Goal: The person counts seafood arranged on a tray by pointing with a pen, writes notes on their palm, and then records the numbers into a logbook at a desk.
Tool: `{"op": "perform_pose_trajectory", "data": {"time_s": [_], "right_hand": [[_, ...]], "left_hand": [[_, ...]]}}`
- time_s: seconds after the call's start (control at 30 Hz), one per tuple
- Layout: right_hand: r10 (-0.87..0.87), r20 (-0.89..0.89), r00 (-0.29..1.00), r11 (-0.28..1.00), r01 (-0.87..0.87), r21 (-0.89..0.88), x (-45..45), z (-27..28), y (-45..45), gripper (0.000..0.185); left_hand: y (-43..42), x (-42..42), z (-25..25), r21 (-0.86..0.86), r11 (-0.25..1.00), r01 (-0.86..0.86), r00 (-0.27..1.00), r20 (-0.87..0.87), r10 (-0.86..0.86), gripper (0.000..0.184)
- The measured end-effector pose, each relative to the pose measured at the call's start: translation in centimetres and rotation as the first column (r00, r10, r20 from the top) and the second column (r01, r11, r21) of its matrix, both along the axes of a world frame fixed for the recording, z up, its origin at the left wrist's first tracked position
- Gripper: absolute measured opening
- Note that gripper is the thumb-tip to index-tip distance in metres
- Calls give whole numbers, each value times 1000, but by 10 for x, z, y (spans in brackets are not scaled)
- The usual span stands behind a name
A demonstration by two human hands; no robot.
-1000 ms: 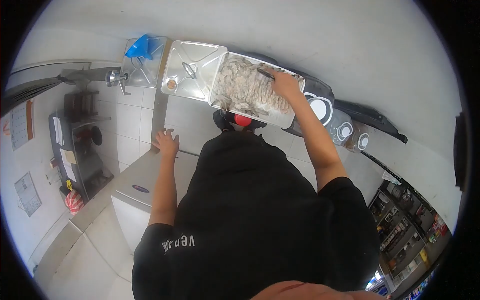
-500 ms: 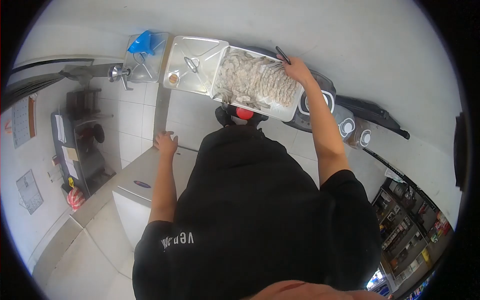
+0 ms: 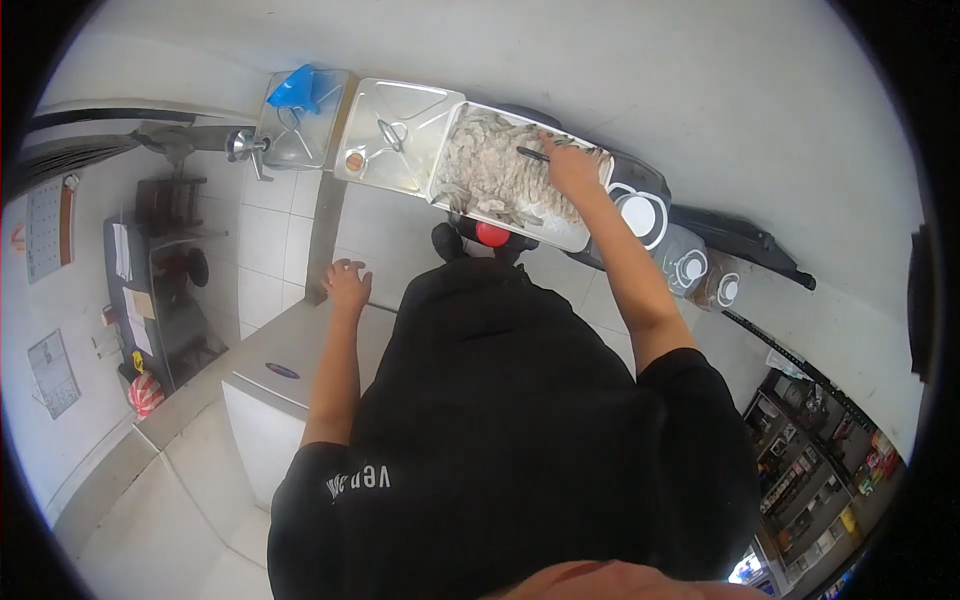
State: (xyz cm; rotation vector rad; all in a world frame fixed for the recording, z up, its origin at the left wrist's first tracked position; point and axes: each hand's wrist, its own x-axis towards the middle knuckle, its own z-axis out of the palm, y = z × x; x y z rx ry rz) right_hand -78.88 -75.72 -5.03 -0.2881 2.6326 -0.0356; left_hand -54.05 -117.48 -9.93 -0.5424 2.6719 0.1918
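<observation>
My right hand (image 3: 577,172) is closed around a slim black pen-like stick (image 3: 532,154) that points left. It is over the right half of a long white tray (image 3: 574,236), close above or touching what looks like raw grey shrimp (image 3: 487,160). Those shrimp lie in packed rows, with looser ones near the tray's left end. The hand and forearm hide part of the tray's right side. My left hand (image 3: 347,284) holds nothing, its fingers loosely spread, near the far edge of a low grey-topped appliance (image 3: 318,345).
Left of the tray stand a square metal tin (image 3: 390,110) and another tin (image 3: 318,150) with a blue funnel (image 3: 293,90). White-capped jugs (image 3: 640,212) line the wall at right. A round red object (image 3: 492,234) shows below the tray. Stocked shelves (image 3: 800,450) stand lower right.
My right hand has moved left and down from the tray's far edge to over the shrimp, carrying the black stick. My left hand has shifted slightly to the right.
</observation>
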Motion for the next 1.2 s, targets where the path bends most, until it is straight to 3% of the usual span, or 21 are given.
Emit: {"op": "perform_pose_trajectory", "data": {"time_s": [0.23,0.77,0.87,1.2], "right_hand": [[-87,2,996,995,87,-52,8,-1,-17,71],[10,-45,999,987,-17,-162,15,7,-55,67],[-76,-5,997,983,75,-169,18,-1,-62,69],[-48,-9,999,984,46,-172,14,5,-59,62]], "left_hand": [[-8,13,-3,-33,999,11,1000,23,-10,31],[-34,16,-8,13,999,49,997,-65,-48,28],[-37,18,-7,-7,999,51,998,-41,-52,29],[-36,17,-1,-32,998,60,996,-60,-62,28]]}}
